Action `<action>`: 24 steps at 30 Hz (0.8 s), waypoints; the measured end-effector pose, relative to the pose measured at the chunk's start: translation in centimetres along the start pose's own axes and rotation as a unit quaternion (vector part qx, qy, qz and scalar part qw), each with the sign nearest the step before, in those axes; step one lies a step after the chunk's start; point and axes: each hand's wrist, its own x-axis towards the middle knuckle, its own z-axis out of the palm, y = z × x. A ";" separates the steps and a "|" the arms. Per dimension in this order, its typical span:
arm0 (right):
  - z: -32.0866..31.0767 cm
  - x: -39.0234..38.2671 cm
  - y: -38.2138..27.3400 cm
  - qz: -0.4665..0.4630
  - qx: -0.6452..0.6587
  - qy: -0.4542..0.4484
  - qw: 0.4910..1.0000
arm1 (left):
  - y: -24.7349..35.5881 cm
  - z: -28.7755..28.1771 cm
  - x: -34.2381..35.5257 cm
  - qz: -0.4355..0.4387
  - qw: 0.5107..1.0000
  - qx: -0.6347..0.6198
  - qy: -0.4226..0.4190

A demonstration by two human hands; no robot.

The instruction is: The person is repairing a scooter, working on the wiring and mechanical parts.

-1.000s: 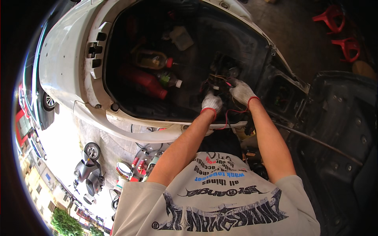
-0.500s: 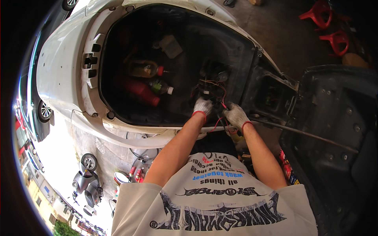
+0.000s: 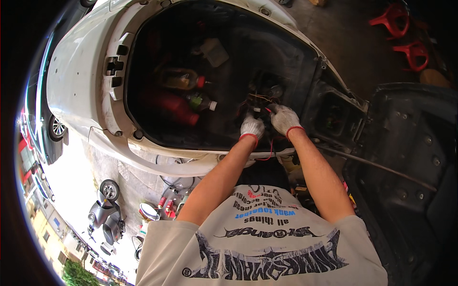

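Note:
My left hand (image 3: 252, 126), in a pale knit glove with a red cuff, has its fingers curled at the wiring (image 3: 265, 97) inside the black storage well (image 3: 205, 131) of a white scooter body; what it grips is hidden. Just to its right, my right hand (image 3: 285, 119), gloved alike, pinches a small red piece (image 3: 269, 110) among the thin wires. A pale connector (image 3: 257, 109) lies between the hands. Thin red wire runs down over the well's near edge.
Bottles (image 3: 182, 77) and a translucent container (image 3: 214, 51) lie left in the well. A raised black seat (image 3: 400, 143) and a metal rod (image 3: 377, 167) are at right. Red plastic stools (image 3: 393, 21) stand beyond. A dark scooter (image 3: 107, 214) stands lower left.
My right hand dropped toward the well's near edge half a second ago and is now higher again at the wiring. My left hand stays at the wires. The view has shifted slightly.

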 end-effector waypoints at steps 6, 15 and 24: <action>0.5 2.0 -0.6 -0.011 0.011 -0.078 0.997 | 0.4 -1.1 0.0 -0.037 0.997 0.035 -0.063; 0.7 2.0 -0.2 -0.010 0.098 -0.093 0.991 | 1.0 -1.2 -0.3 -0.049 0.996 0.052 -0.059; 1.5 2.8 0.7 -0.005 0.140 -0.104 0.985 | 0.6 -0.7 -0.1 -0.025 0.999 0.013 -0.028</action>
